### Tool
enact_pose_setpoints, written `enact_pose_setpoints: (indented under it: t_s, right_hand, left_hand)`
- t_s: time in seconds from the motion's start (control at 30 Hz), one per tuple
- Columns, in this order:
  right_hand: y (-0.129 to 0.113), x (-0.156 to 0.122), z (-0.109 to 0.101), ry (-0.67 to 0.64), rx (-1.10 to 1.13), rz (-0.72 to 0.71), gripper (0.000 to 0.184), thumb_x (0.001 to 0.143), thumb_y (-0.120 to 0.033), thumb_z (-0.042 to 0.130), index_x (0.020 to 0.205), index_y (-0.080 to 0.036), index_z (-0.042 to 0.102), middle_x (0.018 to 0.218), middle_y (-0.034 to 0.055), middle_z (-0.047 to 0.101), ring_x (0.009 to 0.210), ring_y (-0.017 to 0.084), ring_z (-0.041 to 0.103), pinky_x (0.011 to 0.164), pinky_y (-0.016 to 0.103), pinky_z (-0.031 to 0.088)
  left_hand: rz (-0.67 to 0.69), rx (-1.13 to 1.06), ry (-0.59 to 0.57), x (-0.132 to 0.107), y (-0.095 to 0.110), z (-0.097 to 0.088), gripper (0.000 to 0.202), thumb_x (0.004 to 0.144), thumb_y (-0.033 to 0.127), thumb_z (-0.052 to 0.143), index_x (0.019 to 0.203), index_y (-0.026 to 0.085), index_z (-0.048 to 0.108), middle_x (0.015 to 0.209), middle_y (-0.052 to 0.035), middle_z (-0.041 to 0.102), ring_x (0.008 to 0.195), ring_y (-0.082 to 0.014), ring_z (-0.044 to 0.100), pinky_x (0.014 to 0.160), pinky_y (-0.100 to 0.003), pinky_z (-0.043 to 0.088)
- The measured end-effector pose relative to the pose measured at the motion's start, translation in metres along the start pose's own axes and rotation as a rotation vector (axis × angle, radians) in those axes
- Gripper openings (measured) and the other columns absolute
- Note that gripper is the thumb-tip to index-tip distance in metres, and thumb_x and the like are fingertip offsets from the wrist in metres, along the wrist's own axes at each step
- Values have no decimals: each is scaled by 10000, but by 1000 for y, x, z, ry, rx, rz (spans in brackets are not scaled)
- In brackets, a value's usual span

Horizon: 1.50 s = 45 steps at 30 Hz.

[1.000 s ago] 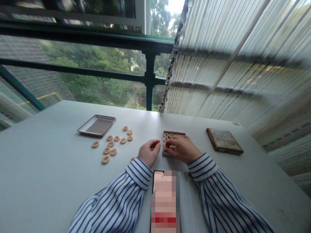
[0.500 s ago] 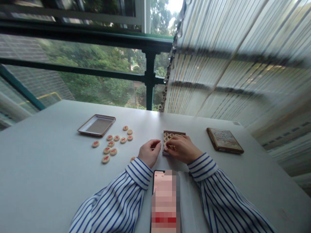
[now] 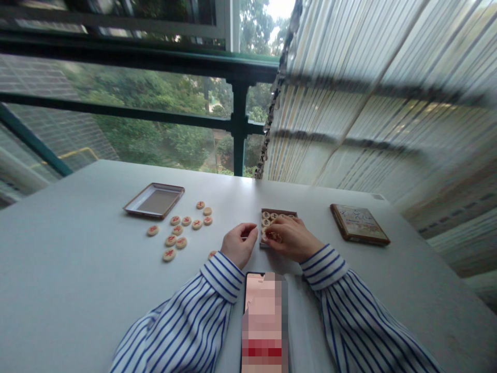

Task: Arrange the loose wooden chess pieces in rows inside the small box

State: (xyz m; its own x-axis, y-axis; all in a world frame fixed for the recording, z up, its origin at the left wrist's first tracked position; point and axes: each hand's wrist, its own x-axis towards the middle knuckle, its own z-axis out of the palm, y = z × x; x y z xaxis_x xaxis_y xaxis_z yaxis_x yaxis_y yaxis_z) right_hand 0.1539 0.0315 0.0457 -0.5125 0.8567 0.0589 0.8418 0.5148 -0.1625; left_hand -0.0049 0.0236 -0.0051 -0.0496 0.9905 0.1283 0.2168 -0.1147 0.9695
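Note:
My right hand reaches over a small open box of round wooden Chinese chess pieces. Its fingers are closed on a red-marked Chinese chess piece at the box's near left corner. Dark-marked pieces fill the back row, and my hand covers much of the rest. Just left of the box, my left hand rests on the table with its fingers curled together; whatever they may hold is hidden. Several red-marked pieces lie loose on the left, with one piece partly behind my left cuff.
An open shallow lid or tray lies at the back left of the white table. To the right is a closed box with a printed top. A phone lies between my forearms. Behind the table are a green railing and a string curtain.
The piece under my right fingers has come down flatter into the box's near left corner. My left hand and the loose pieces stay in place.

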Motion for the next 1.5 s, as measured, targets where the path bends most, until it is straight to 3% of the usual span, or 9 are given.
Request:
enact_pose_setpoints:
  t_s: [0.5, 0.87, 1.5]
  right_hand:
    - [0, 0, -2, -19, 0, 9, 235, 775, -354, 529, 954, -254, 645, 908, 59, 592, 906, 206, 489, 733, 332, 289]
    - [-2, 0, -2, -9, -19, -6, 186, 784, -337, 514, 866, -248, 656, 871, 45, 587, 877, 191, 490, 728, 328, 268]
    - [-3, -2, -4, -22, -15, -3, 216, 795, -353, 493, 892, -244, 652, 883, 44, 595, 893, 187, 487, 748, 324, 265]
  left_hand:
    - [4, 1, -1, 0, 0, 0, 229, 695, 326, 586, 830, 158, 665, 789, -61, 682, 693, -160, 616, 623, -244, 476]
    - [0, 46, -7, -1, 2, 1, 236, 711, 320, 569, 844, 145, 656, 800, -68, 680, 710, -159, 620, 651, -247, 489]
    - [22, 122, -27, -1, 2, 0, 255, 736, 308, 541, 874, 120, 643, 811, -71, 680, 710, -147, 623, 661, -247, 504]
